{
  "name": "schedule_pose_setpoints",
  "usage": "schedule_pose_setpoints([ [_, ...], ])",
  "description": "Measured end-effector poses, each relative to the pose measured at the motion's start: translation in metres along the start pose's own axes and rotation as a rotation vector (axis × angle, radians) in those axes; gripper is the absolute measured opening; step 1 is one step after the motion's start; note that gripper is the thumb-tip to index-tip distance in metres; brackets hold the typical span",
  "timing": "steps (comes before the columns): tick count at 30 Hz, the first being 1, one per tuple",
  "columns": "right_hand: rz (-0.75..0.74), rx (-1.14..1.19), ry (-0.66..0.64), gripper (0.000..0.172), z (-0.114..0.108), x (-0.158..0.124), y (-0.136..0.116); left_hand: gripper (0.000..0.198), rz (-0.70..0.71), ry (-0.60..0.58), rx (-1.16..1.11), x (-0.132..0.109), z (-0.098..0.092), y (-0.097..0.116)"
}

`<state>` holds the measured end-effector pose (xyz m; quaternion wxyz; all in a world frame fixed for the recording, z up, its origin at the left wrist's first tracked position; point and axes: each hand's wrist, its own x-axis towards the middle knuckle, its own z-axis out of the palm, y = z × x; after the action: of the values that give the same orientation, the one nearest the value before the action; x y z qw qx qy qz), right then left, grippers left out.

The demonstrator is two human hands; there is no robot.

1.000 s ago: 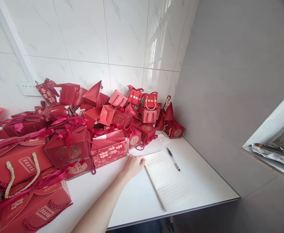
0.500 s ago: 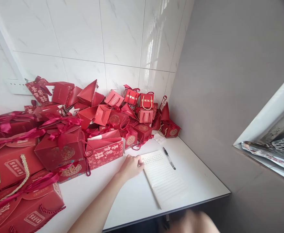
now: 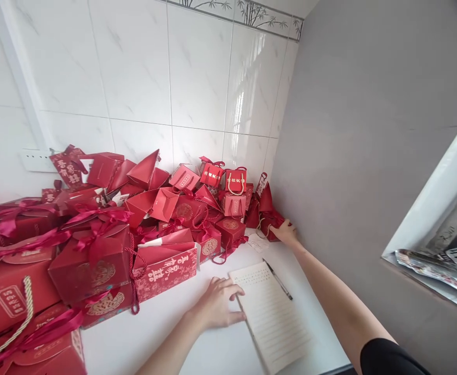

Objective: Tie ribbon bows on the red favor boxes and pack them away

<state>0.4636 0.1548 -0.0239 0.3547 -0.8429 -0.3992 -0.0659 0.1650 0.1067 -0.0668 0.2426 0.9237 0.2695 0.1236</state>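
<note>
My left hand (image 3: 220, 304) rests on the white table with thumb and fingers apart, its fingertips touching the left edge of a lined notepad (image 3: 271, 312). Handwriting covers the top lines of the page. A pen with a clear barrel (image 3: 278, 280) lies along the notepad's right side. My right arm stretches to the far corner. There my right hand (image 3: 286, 233) has its fingers closed on a dark red gift box (image 3: 266, 224), which it partly hides.
Many red gift boxes (image 3: 91, 260) with ribbons and cord handles are heaped along the left and back. A slip of paper (image 3: 257, 241) lies behind the notepad. A grey wall (image 3: 338, 146) borders the right side, with packets (image 3: 435, 268) in a recess.
My right hand has gone from the blurred lower edge to the gift box in the corner. My left hand has spread its fingers beside the notepad. The view has tilted up.
</note>
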Motion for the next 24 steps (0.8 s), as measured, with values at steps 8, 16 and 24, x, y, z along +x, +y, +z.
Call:
schedule_pose_setpoints([
  [8,-0.147,0.242,0.305,0.066,-0.028,-0.03,-0.004,0.021,-0.033,0.218,-0.096,0.009,0.002,-0.007],
  [16,-0.765,0.541,-0.092,0.083,-0.02,-0.12,-0.068,0.059,0.095,0.965,-0.409,0.004,-0.011,-0.019],
  [24,-0.577,0.95,-0.799,0.071,-0.001,-0.128,-0.05,0.036,0.121,0.892,-0.453,-0.002,-0.038,-0.023],
])
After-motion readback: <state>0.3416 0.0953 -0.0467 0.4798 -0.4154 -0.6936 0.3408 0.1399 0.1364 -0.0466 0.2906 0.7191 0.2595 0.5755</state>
